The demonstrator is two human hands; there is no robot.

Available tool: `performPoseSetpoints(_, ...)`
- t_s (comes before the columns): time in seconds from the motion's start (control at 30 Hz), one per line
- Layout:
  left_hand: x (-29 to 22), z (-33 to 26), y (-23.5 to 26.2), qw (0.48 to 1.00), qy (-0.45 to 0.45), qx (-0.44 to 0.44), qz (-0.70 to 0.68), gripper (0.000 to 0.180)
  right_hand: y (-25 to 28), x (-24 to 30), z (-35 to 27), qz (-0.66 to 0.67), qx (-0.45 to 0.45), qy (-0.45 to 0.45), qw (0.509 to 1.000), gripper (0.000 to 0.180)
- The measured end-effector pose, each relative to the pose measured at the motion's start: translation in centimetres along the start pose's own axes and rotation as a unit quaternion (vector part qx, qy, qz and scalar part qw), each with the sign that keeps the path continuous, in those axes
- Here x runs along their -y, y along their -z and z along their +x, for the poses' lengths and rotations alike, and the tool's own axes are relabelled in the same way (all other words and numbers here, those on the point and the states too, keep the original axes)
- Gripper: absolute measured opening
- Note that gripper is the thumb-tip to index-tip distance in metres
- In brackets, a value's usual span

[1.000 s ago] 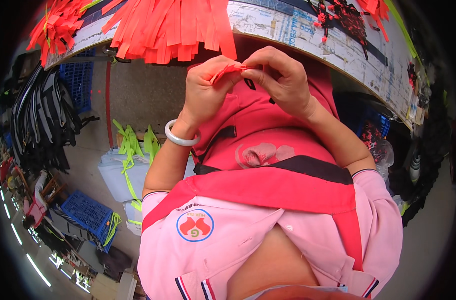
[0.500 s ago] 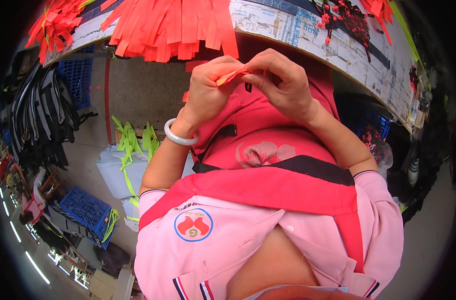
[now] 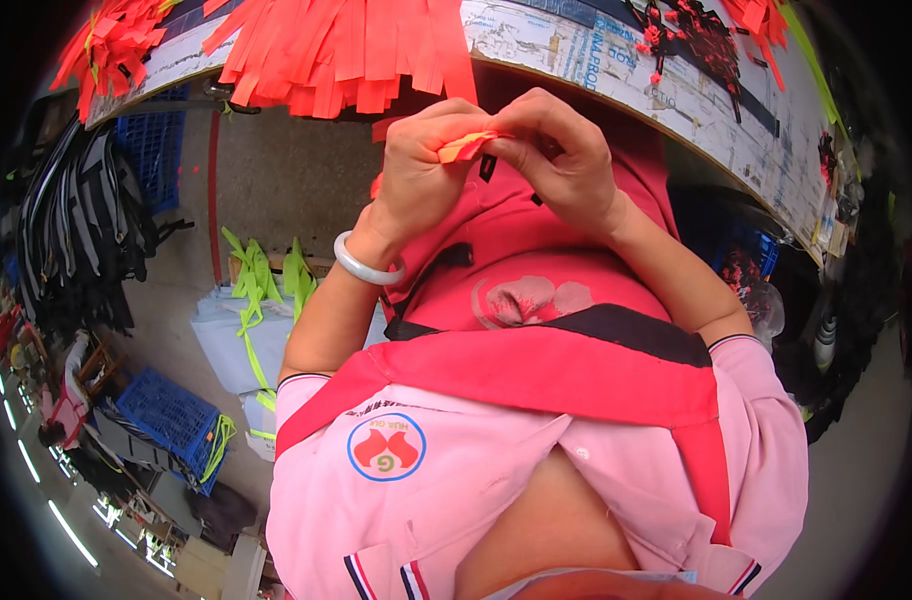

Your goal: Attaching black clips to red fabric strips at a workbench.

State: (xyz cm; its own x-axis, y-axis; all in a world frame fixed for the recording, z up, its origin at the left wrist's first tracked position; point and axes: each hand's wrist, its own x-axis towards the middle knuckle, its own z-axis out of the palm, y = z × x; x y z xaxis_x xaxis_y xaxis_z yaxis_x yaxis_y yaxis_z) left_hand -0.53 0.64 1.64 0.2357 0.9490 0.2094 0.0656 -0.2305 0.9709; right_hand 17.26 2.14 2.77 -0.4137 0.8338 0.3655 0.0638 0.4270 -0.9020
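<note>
Just off the near edge of the table (image 3: 701,135), the left hand (image 3: 423,180) has its fingers curled closed around a folded orange-red strip (image 3: 463,148), while the right hand (image 3: 568,165) pinches the strip's end between thumb and forefinger, its other fingers bent in. A small black piece (image 3: 488,167) hangs just under the fingertips. Blue lettering (image 3: 588,55) runs across the table's worn white top, right of a bundle of orange-red strips (image 3: 346,55) overhanging its edge. Well back from the table, the pink shirt (image 3: 516,480) bears a round blue-ringed badge (image 3: 386,447) with red shapes, small lettering and a dark line of characters alongside. Below the table's left end stands a blue crate (image 3: 154,150); farther from the table, another blue basket (image 3: 166,412) has yellow-green straps (image 3: 219,445) at its side, and its contents cannot be made out. Below the table's right part sits a clear plastic bag (image 3: 766,312) beside red-and-black pieces (image 3: 741,272).
</note>
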Motion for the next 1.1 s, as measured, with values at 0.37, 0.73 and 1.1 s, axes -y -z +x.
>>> performPoseSetpoints(0.37, -2.0, 0.6, 1.5, 0.990, 0.110, 0.008, -0.085, 0.008, 0.7, 0.2, 0.6, 0.071, 0.024, -0.114, 0.991, 0.012)
performPoseSetpoints(0.73, -1.3, 0.0, 2.0, 0.993, 0.099, -0.022, -0.054, 0.004, 0.0, -0.6, 1.6, -0.014, 0.073, -0.052, 0.996, 0.013)
performPoseSetpoints(1.1, -1.1, 0.5, 1.8, 0.996, 0.027, -0.063, -0.062, 0.003, 0.4, -0.1, 2.8, -0.042, 0.097, -0.032, 0.994, 0.012)
